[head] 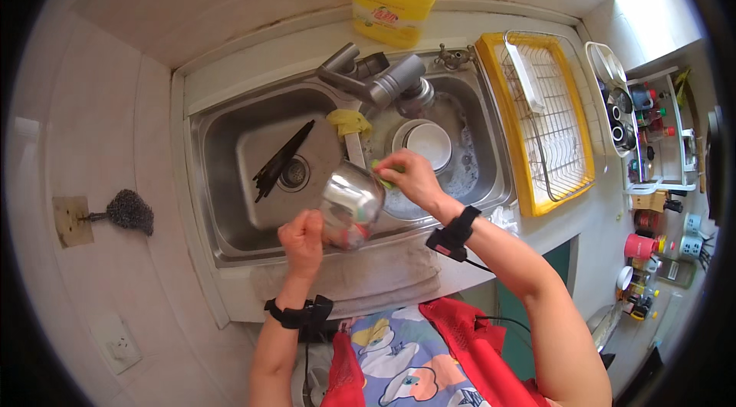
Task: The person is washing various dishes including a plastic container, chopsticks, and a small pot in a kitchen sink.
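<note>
A shiny stainless-steel vessel (352, 206), a bowl or pot, is tilted over the front edge of the double sink. My left hand (302, 240) grips it at its left side; the fist hides the part it holds. In my right hand (413, 177) is a green scouring pad or cloth (382, 175), pressed to the vessel's upper right rim. Beyond that hand, white bowls (430, 145) are stacked in the soapy water of the right basin (489, 177). Dark chopsticks (282, 162) lie by the drain in the left basin (230, 137).
A grey faucet (379, 82) reaches over the right basin. A yellow cloth (349, 122) drapes the divider. Behind stands a yellow pump bottle (394, 2). To the right is a wire dish rack (552, 96) in a yellow tray (532, 200). A folded towel (379, 275) lines the front edge.
</note>
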Motion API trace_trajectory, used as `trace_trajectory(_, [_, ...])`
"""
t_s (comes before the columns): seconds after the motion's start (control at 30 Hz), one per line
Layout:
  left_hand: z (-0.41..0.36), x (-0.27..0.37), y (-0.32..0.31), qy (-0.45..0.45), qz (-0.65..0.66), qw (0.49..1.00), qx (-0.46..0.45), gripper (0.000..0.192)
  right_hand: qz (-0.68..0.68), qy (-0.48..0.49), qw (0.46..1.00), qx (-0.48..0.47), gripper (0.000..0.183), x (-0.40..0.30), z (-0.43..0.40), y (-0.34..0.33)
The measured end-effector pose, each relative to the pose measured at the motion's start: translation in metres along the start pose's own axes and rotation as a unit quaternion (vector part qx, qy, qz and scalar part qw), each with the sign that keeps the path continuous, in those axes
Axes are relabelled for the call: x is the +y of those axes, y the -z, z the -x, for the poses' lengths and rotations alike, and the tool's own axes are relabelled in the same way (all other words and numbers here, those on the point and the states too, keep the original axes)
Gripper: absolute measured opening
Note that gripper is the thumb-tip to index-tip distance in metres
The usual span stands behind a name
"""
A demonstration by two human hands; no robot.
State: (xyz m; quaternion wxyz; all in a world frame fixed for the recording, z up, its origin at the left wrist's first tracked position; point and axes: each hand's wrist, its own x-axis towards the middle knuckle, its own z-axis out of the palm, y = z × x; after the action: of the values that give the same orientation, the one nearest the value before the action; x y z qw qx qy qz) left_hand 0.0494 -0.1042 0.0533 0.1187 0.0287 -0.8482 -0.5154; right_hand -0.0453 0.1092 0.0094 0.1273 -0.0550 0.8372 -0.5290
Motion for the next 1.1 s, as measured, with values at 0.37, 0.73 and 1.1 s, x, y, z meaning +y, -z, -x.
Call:
trace_trajectory(0.37, [-0.019,-0.007,-0.025,0.261,0.162,0.948,-0.082,0.028,0.359,0.025,0.928,0.095,0.022,0.160,-0.047,0.014])
trace_trajectory(0.73, [-0.010,-0.014,-0.030,0.245,0.121,0.959,-0.072,0.027,0.244,0.128,0.955,-0.110,0.034,0.071,-0.009,0.033])
trace_trajectory(1.1, [0.001,-0.021,-0.023,0.283,0.199,0.935,-0.083,0.022,0.565,0.354,0.708,-0.230,0.010,0.122,-0.021,-0.001])
